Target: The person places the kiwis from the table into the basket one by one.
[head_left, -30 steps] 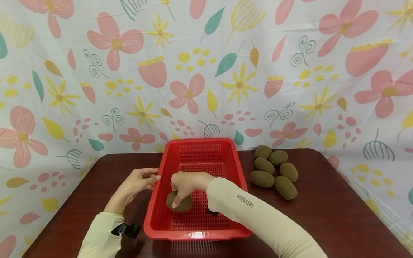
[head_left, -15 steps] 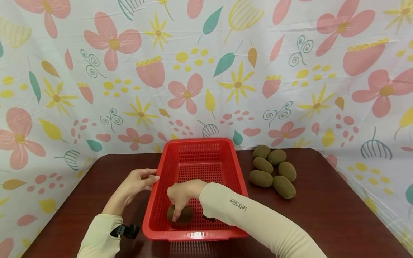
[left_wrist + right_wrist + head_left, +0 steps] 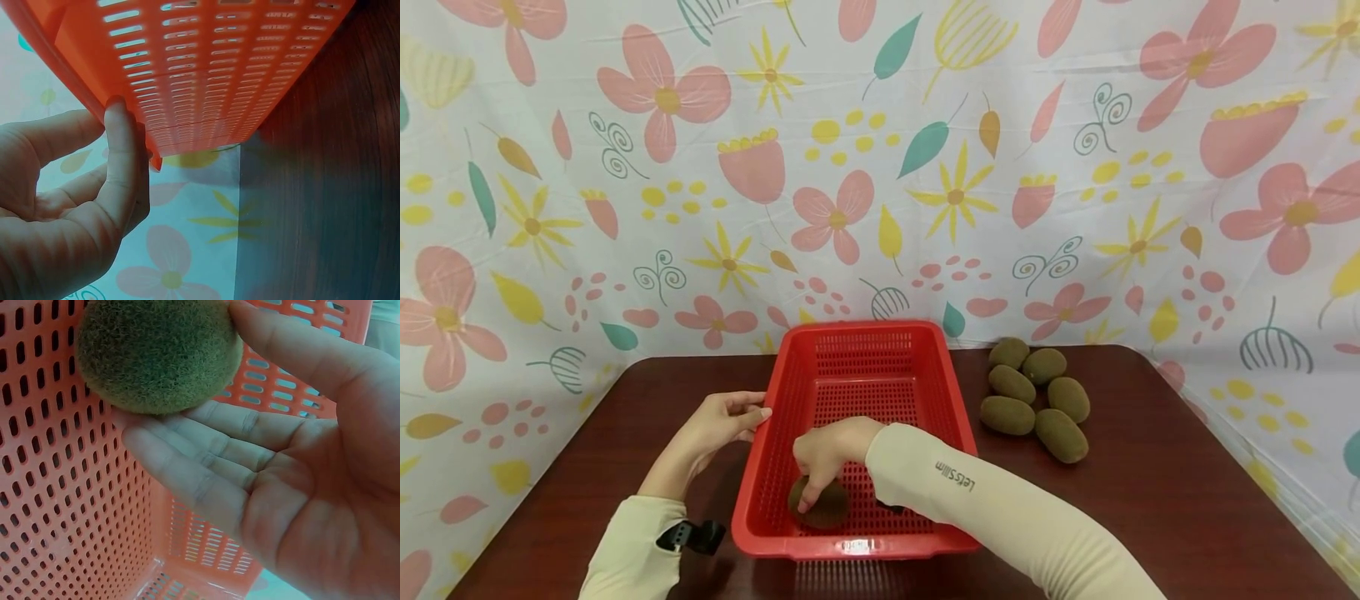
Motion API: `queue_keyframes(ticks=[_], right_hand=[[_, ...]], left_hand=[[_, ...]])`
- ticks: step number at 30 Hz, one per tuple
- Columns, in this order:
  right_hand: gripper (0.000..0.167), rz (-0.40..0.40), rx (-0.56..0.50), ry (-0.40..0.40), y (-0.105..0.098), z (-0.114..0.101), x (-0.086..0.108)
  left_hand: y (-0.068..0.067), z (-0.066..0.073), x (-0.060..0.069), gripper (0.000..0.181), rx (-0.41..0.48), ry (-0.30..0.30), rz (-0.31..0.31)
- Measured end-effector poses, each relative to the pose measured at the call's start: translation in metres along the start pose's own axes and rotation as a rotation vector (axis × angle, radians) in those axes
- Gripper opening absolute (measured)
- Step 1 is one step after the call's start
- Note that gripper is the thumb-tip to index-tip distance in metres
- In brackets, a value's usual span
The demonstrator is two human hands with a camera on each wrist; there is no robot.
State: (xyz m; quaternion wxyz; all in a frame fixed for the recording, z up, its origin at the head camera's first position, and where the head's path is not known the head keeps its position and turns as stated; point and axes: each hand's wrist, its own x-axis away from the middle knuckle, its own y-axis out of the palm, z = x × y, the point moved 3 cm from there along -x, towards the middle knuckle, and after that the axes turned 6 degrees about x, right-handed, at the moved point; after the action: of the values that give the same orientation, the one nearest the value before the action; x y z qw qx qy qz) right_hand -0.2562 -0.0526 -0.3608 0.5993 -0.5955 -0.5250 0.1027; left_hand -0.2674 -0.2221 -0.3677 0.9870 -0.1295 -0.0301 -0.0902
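Observation:
Down inside the red plastic basket [image 3: 857,547], toward its near left corner, my right hand [image 3: 831,450] holds a brown fuzzy kiwi [image 3: 827,510]. In the right wrist view the thumb lies on one side of the kiwi [image 3: 159,353] and the fingers on the other, close to the slotted bottom. The hand covers part of the fruit in the head view. My left hand [image 3: 711,429] pinches the basket's left rim, and the left wrist view shows its fingers [image 3: 122,162] against the orange-looking slotted wall [image 3: 187,94].
Several loose kiwis [image 3: 1008,415] lie grouped on the dark wooden table [image 3: 1135,500], right of the basket. Behind the table hangs a white cloth [image 3: 880,275] printed with flowers and leaves. Both forearms wear pale sleeves with black wrist straps.
My right hand has moved the kiwi slightly toward the basket's near side and lower; over the last half second it has barely shifted. The left hand has stayed on the rim.

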Motion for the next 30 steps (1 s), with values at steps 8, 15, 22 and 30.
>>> queue_keyframes(ticks=[8,15,22,30], right_hand=[[0.046,0.014,-0.005,-0.006,0.0,0.004,0.006],[0.046,0.038,0.017,0.021,-0.003,0.006,0.012],[0.034,0.081,0.028,0.018,-0.009,0.006,0.02],[0.039,0.131,0.02,-0.003,-0.023,0.007,0.034]], left_hand=[[0.001,-0.001,0.0,0.044,0.0,0.009,0.004],[0.003,0.0,0.001,0.045,-0.01,0.006,0.004],[0.002,0.0,0.001,0.045,-0.012,0.008,-0.003],[0.0,-0.001,0.001,0.045,0.001,0.016,-0.003]])
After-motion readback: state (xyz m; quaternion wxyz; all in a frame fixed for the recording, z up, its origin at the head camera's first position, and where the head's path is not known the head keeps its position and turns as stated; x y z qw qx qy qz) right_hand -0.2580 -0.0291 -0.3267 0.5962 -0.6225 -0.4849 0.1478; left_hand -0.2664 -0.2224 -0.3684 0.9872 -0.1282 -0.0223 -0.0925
